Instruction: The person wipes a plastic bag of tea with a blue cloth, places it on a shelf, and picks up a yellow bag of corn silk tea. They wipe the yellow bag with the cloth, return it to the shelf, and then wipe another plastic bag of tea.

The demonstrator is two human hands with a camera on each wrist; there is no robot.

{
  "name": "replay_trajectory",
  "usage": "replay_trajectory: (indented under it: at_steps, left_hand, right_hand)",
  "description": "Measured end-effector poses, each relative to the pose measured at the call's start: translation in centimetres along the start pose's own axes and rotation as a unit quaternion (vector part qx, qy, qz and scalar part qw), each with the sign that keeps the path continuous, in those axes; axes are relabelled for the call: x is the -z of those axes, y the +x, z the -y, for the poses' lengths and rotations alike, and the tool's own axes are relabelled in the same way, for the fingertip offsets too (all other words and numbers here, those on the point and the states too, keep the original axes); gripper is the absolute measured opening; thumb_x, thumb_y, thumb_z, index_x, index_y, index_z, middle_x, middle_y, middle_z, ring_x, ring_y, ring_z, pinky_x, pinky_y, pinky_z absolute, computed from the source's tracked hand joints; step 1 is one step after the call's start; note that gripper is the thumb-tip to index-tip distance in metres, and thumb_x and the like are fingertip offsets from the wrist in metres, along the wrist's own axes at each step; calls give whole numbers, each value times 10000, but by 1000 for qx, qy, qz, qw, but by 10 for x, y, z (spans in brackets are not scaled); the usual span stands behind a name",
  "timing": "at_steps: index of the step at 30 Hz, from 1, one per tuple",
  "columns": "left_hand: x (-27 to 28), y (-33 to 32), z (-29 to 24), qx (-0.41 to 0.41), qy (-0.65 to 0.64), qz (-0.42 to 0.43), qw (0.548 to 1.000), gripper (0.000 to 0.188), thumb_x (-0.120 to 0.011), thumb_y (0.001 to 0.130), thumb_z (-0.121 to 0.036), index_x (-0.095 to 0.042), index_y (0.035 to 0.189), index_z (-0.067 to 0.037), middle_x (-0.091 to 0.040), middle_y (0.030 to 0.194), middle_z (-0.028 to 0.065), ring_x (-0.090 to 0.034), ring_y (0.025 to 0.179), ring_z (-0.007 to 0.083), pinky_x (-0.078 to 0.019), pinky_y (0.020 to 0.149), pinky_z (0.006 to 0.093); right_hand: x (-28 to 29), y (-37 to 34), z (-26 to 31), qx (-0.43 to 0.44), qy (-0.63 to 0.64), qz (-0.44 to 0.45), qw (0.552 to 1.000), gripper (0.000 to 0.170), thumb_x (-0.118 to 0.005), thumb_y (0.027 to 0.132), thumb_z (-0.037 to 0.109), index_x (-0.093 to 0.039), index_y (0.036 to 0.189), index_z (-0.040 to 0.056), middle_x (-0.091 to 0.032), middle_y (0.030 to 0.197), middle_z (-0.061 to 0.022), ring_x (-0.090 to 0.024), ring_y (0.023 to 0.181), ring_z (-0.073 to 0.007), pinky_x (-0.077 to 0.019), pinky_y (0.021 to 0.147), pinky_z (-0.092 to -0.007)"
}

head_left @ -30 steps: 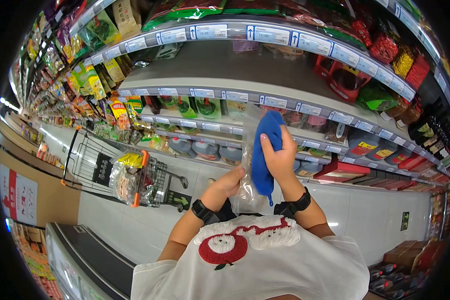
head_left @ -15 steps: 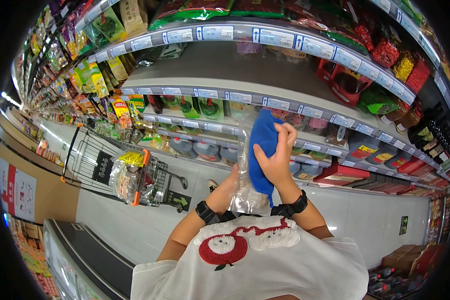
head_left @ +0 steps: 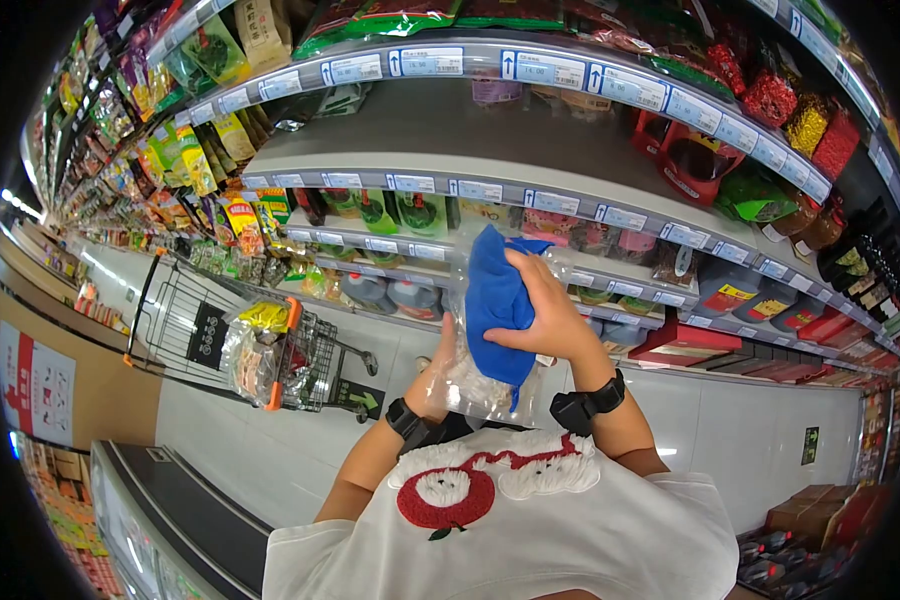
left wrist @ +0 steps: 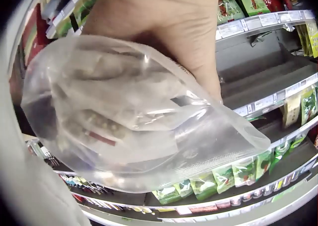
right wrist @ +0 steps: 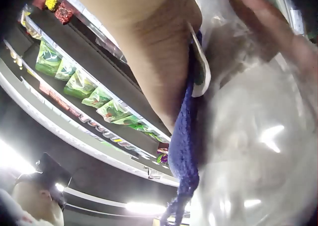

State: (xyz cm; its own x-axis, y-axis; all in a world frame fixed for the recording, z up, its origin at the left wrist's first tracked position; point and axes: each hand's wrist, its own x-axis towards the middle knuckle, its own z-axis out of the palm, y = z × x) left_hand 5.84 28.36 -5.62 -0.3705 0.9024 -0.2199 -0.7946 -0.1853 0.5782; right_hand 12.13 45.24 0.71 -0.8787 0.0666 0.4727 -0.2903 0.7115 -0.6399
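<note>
A blue cloth (head_left: 497,305) with a thin cord lies against a clear plastic bag (head_left: 475,392) in front of the chest. The right hand (head_left: 550,312) grips the cloth, thumb across its front. On the bag's other side, the left hand (head_left: 436,372) holds it, its fingers mostly hidden behind the plastic. The left wrist view shows the bag (left wrist: 114,116) with pale contents, below the left hand (left wrist: 159,27). In the right wrist view the blue cloth (right wrist: 183,151) hangs beside the bag (right wrist: 258,151), under the right hand (right wrist: 154,52).
A shopping cart (head_left: 210,335) with bagged goods stands at the left on the tiled floor (head_left: 230,450). Shelves (head_left: 400,150) with packets, jars and large bottles curve across the front. A dark-topped counter (head_left: 190,510) is at the lower left, cartons (head_left: 810,508) at the lower right.
The blue cloth and right hand have moved left, over the bag. The bag has turned to show more of its broad side, and the right fingers lie differently on the cloth.
</note>
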Motion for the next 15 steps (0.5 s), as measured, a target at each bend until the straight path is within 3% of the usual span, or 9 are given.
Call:
replay_trajectory:
  at_steps: [6,9,12,15]
  left_hand:
    - [-3,5,0,-18,-19,0,1000,941,-188,751,-791,-214,1414,-124,-381,1366,130,-436,1214,280,-359,1024,413]
    - [-6,5,-4,-2,-21,-44,999,958,-195,736,-807,-212,1415,-132,-363,1376,135,-414,1230,299,-348,1028,443]
    - [-5,6,-5,-4,-22,-43,999,945,-204,746,-798,-216,1413,-128,-361,1377,136,-409,1234,301,-348,1028,447]
    - [-5,5,-7,-2,-18,-28,999,933,-212,755,-788,-220,1411,-125,-362,1376,135,-409,1234,298,-349,1028,445]
  right_hand:
    - [-5,2,5,10,58,18,998,733,-756,624,286,-417,1237,68,-494,1188,-217,-424,1161,-422,-359,974,-423]
    - [-6,1,13,62,29,-8,998,674,-761,594,218,-465,1175,50,-536,1108,-192,-550,975,-380,-441,858,-383]
    - [-2,1,22,67,66,18,995,623,-751,573,193,-500,1130,73,-559,1102,-191,-559,968,-398,-446,860,-398]
    - [-9,0,20,126,89,20,988,574,-727,571,201,-529,1102,111,-576,1068,-187,-525,1050,-408,-428,898,-428]
